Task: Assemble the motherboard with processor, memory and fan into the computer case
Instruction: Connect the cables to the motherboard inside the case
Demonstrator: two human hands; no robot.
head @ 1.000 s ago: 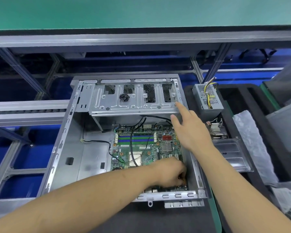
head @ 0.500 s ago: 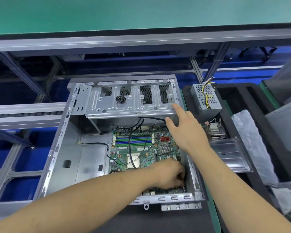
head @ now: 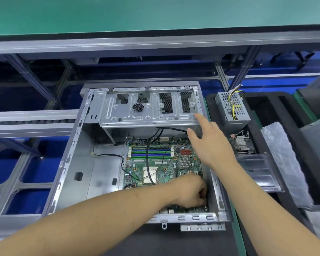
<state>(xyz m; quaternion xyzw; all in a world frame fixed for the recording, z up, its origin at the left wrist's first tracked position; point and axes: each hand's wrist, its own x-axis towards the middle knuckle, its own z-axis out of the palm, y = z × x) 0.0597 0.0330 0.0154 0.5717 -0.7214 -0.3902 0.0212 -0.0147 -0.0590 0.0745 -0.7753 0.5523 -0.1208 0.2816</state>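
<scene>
The open metal computer case (head: 70,163) lies flat in front of me. A green motherboard (head: 166,169) sits inside it, with blue and green memory slots (head: 151,153) and a bare processor (head: 149,174) that black cables cross. My left hand (head: 191,192) is curled over the board's near right corner, fingertips down by the case wall; what they hold is hidden. My right hand (head: 209,139) reaches over the board's far right side, index finger straight and touching the corner of the drive cage (head: 148,109). A heatsink fan (head: 243,144) lies outside the case to the right.
A small heap of black screws (head: 138,107) lies on the drive cage. A power supply (head: 231,108) with yellow wires stands at the right in a black foam tray (head: 266,102), beside a clear plastic tray (head: 258,171) and plastic wrap (head: 283,159). A conveyor frame (head: 30,121) runs along the left.
The view has shifted a little, so the case sits slightly left. My right index finger stays at the drive cage corner. My left hand stays on the board's near right corner.
</scene>
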